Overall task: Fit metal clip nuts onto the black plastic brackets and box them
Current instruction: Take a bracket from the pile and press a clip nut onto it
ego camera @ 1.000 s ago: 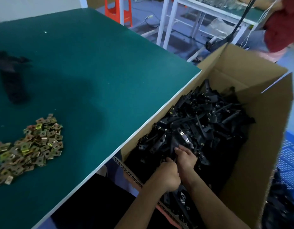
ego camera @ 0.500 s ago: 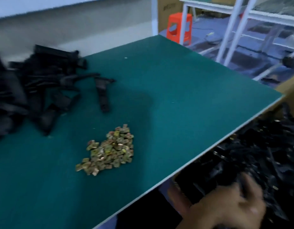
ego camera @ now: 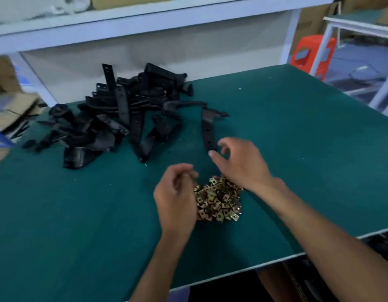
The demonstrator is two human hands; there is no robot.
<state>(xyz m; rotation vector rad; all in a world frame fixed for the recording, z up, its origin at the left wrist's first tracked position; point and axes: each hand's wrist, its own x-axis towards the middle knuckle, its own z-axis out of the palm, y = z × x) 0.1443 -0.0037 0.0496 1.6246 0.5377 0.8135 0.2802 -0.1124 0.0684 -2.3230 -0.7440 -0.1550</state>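
Note:
A pile of brass-coloured metal clip nuts [ego camera: 218, 200] lies on the green table [ego camera: 308, 153]. A heap of black plastic brackets [ego camera: 114, 118] sits at the back left. One single bracket [ego camera: 207, 127] lies apart, just beyond my right hand. My right hand [ego camera: 240, 164] hovers above the table, thumb and fingers spread, fingertips close to that bracket's near end, holding nothing. My left hand [ego camera: 175, 197] hangs over the left edge of the clip nut pile, its fingers loosely curled and blurred, with nothing visible in them.
A white shelf frame [ego camera: 145, 20] runs behind the table. An orange stool [ego camera: 308, 55] and white racks stand at the right. A cardboard box edge [ego camera: 297, 282] shows below the table's front right edge. More cardboard lies at the far left.
Both hands have come out of the bracket box and up over the table. The view has swung left, from the box to the clip nuts and the bracket heap.

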